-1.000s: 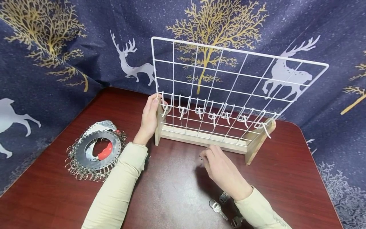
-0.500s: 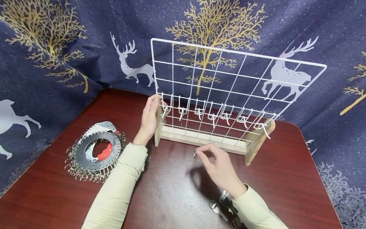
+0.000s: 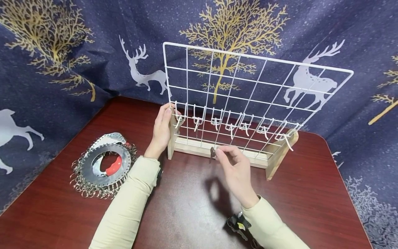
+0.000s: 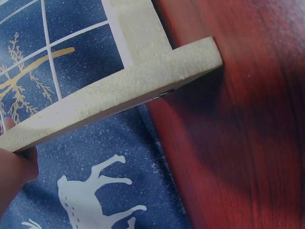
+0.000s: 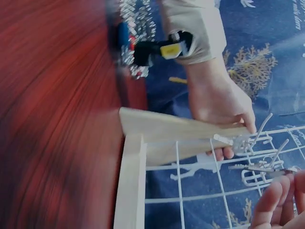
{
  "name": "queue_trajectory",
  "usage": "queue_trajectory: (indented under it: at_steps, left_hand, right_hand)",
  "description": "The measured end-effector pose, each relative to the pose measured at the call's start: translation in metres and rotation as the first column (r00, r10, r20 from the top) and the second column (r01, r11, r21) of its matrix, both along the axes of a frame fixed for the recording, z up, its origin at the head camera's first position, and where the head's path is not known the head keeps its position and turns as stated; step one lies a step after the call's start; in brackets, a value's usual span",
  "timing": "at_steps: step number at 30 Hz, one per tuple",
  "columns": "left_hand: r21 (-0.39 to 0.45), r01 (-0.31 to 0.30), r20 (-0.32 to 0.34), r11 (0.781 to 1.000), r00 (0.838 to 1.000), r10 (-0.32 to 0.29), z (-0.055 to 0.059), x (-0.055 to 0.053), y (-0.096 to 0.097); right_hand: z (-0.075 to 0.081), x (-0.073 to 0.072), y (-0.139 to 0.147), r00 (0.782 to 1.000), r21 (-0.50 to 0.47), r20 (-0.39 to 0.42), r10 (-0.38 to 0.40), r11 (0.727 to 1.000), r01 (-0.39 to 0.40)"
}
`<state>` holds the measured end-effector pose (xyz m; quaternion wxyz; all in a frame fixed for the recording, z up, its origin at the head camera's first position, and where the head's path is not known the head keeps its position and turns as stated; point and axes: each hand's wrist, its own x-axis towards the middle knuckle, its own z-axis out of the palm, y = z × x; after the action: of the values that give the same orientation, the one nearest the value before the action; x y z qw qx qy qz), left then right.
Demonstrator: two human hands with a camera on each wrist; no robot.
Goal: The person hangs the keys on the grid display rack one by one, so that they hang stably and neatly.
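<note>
My left hand (image 3: 162,129) grips the left wooden side panel (image 3: 170,147) of a white wire grid rack (image 3: 239,54), thumb in front. A row of white hooks (image 3: 231,129) hangs across the grid. My right hand (image 3: 237,173) pinches a small metal key (image 3: 212,153) between thumb and fingertips, in front of the rack's lower wooden bar (image 3: 189,148). In the right wrist view a silver key (image 5: 223,139) hangs at the leftmost hook, beside my left fingers. Another key (image 3: 244,236) lies on the table below my right wrist, partly hidden by the sleeve.
Flat metal rings (image 3: 88,167) edged with many small split rings lie on the left of the table, with a red piece (image 3: 114,166) showing through. A black wrist camera (image 3: 244,223) with a yellow tag sits by my right cuff. Dark blue cloth (image 3: 109,20) with deer hangs behind the table.
My right hand has turned and risen with the key toward the rack's lower bar. My left hand keeps its grip on the side panel.
</note>
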<state>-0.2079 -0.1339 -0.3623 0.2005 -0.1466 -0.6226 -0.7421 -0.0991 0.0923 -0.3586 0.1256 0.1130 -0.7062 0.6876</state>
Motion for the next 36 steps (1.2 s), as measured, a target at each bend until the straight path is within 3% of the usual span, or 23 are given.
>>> queue_trajectory:
  at_steps: [6,12,17,24,28,36]
  left_hand:
    - [-0.006,-0.004,-0.004,1.000,1.000,0.003,0.000,0.000,-0.001]
    - [-0.025,-0.017,-0.013,1.000,1.000,0.017,-0.001,0.000,-0.002]
    - [-0.024,-0.017,-0.005,1.000,1.000,0.017,0.000,0.001,-0.002]
    - [-0.011,-0.007,-0.008,1.000,1.000,0.007,0.000,0.000,-0.001]
    - [-0.012,-0.007,-0.004,1.000,1.000,0.007,0.001,0.001,-0.001]
    - [-0.001,0.002,-0.017,1.000,1.000,-0.002,0.000,-0.001,-0.001]
  right_hand:
    - [0.005,-0.003,-0.008,0.997,-0.144,0.073,-0.030,0.989,0.040]
    - [0.008,-0.007,-0.015,0.990,-0.278,0.141,-0.005,0.960,0.045]
    - [0.010,-0.010,-0.021,0.978,-0.406,0.201,0.059,0.913,0.029]
    - [0.013,-0.013,-0.027,0.970,-0.564,0.199,0.140,0.826,-0.003]
    - [0.015,-0.015,-0.029,0.964,-0.602,0.219,0.154,0.798,0.009]
    - [0.018,-0.019,-0.032,0.960,-0.638,0.235,0.153,0.769,0.033]
